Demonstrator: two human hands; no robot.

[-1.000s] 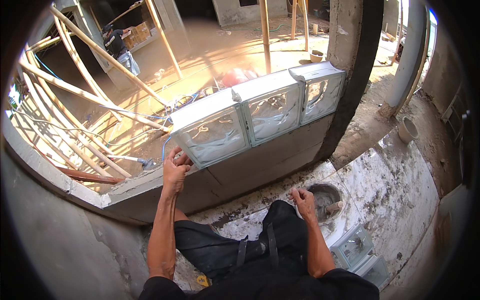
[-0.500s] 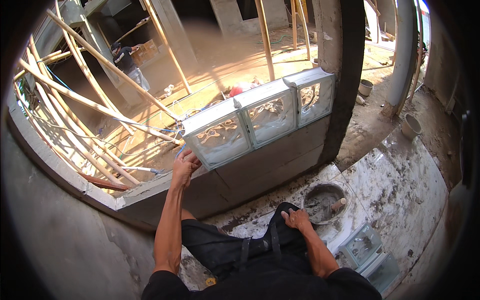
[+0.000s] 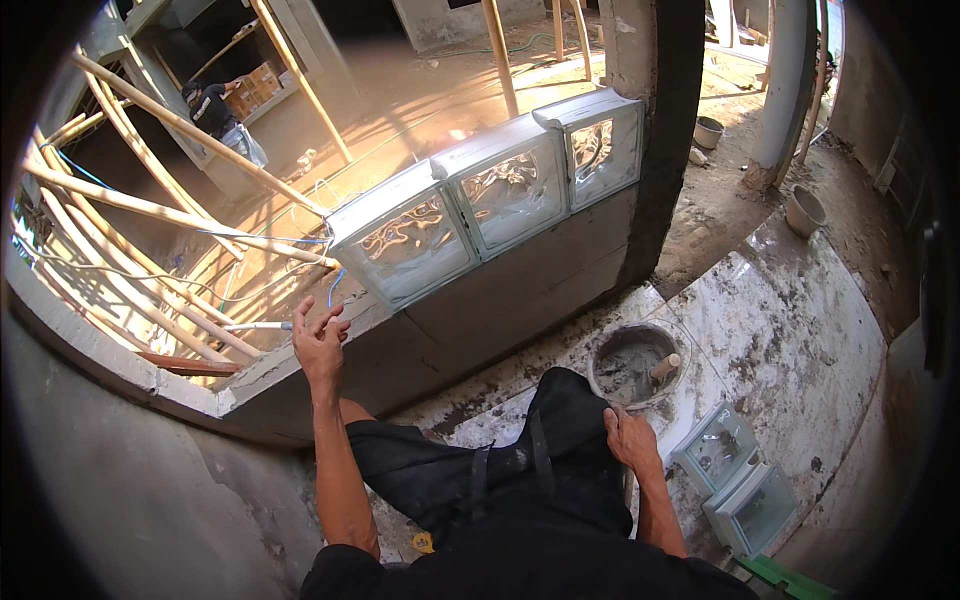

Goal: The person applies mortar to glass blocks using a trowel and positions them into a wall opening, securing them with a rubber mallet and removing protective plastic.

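My left hand (image 3: 320,345) is raised over the low wall (image 3: 270,385), fingers spread and holding nothing. Just beyond it stands the left end of three glass blocks set side by side on the wall: a left block (image 3: 408,248), a middle block (image 3: 513,198) and a right block (image 3: 604,158). White mortar or a pale coating covers their tops. My right hand (image 3: 632,440) is beside my right knee with its fingers curled; what they hold, if anything, is hidden. Near it sits a bucket (image 3: 597,375) of grey mortar, a wooden handle (image 3: 665,367) sticking out.
Two loose glass blocks, one (image 3: 718,450) leaning by another (image 3: 762,508), rest on the stained white floor (image 3: 790,340) at right. Bamboo poles (image 3: 180,215) cross beyond the wall. Another person (image 3: 212,112) is at far left by cartons. A grey pillar (image 3: 690,110) adjoins the blocks.
My left hand has come away from the left glass block, moving toward me with its fingers opening. My right hand has shifted off my knee to its right side. The view has turned slightly.
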